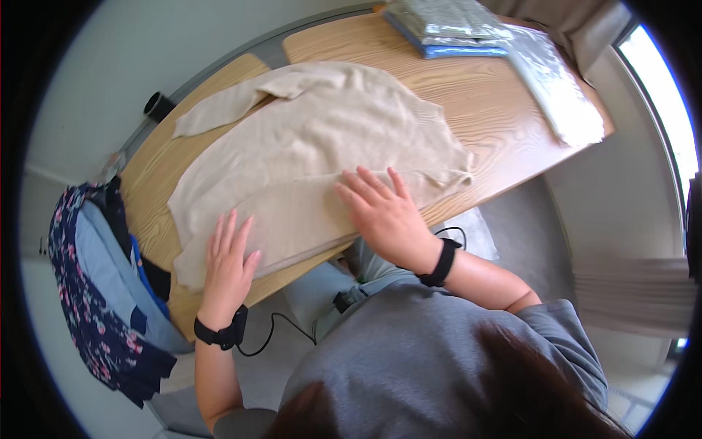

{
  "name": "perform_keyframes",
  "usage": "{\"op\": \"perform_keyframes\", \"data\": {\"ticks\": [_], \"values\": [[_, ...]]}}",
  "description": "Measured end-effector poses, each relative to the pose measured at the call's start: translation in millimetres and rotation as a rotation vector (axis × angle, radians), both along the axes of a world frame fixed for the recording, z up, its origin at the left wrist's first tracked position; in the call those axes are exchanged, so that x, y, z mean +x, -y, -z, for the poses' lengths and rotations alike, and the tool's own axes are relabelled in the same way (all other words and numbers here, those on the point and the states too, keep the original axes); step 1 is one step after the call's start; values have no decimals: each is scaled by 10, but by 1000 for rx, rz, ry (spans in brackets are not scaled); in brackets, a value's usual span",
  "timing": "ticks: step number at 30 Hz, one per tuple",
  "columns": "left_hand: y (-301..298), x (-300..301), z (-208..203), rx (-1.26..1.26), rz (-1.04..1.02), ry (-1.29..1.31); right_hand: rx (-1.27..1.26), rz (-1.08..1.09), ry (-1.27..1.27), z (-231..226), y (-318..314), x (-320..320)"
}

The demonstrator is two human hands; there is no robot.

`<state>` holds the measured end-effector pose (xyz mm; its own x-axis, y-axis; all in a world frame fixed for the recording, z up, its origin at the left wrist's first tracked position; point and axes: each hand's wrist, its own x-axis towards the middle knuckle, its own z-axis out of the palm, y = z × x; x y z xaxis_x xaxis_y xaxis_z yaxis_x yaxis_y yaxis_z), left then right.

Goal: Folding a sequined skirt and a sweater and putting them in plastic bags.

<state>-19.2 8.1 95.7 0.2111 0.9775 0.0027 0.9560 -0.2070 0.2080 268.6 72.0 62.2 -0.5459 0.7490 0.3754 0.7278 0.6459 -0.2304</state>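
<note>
A beige knitted sweater [314, 139] lies spread across the wooden table, turned sideways with its neck end toward the right. One sleeve stretches out at the far left; the near sleeve lies along the front edge of the body. My left hand [230, 263] rests on the sweater's near left part, palm down with its fingers apart. Over the near sleeve toward the right lies my right hand [380, 212], flat with fingers spread. Neither hand grips anything. Black bands with cords circle both wrists.
Folded garments in clear plastic bags [450, 33] are stacked at the table's far right, beside a white bagged item [559, 95]. Clothes [102, 285], some navy floral, hang at the left end. A black cup-like object [159, 107] stands beyond the table [482, 124].
</note>
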Motion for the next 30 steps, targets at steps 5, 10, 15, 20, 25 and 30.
{"op": "perform_keyframes", "data": {"ticks": [5,10,15,20,25,30], "values": [[68,-181,198,-93,-224,-193,10,340,160,216,-135,527],[165,-496,371,-120,-279,-130,-132,401,77,219,-195,960],[211,-454,253,-224,-252,-109,-160,404,115,176,-187,988],[296,-356,97,-276,-282,-141,-191,385,150,129,-176,1030],[277,-726,-308,-137,-242,260,-337,91,-68,-879,-442,1233],[142,-1128,-1077,63,-372,297,-143,-119,-142,-2177,-981,841]]}}
